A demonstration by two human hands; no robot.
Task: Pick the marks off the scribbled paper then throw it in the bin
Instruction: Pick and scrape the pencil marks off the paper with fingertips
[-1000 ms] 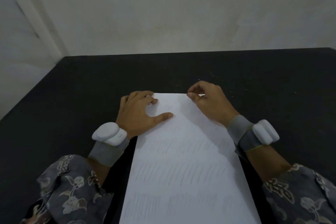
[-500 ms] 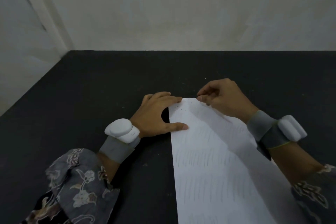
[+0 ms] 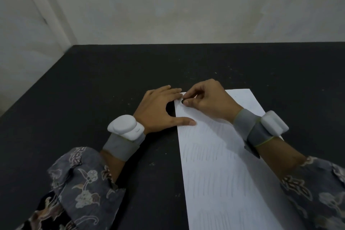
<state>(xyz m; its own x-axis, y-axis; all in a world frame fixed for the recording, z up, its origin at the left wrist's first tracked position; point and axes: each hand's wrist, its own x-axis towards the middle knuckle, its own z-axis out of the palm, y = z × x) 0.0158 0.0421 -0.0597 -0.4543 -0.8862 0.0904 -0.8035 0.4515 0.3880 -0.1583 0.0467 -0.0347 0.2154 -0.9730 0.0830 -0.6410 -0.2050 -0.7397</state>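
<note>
Pale wall [image 3: 186,5] across the top from ten to two o'clock, and under it the black table [image 3: 112,80] fills the frame. On that table lies the scribbled paper [image 3: 214,164], a long white sheet running from the centre down to five o'clock, rows of faint pencil strokes across it. Patterned sleeves [image 3: 78,183] come in at seven and four o'clock, each wrist wrapped in a grey band with a white device [image 3: 125,127] on top. The left hand [image 3: 158,110] lies flat at the sheet's nine o'clock edge, fingers straight, thumb pressing down on the paper's margin, fingertips reaching the far left corner. The right hand [image 3: 207,101] sits over the far end of the sheet, fingers curled, thumb and forefinger pinching a small dark eraser [image 3: 183,101] right on the paper near that same corner, just beside the left fingertips.
</note>
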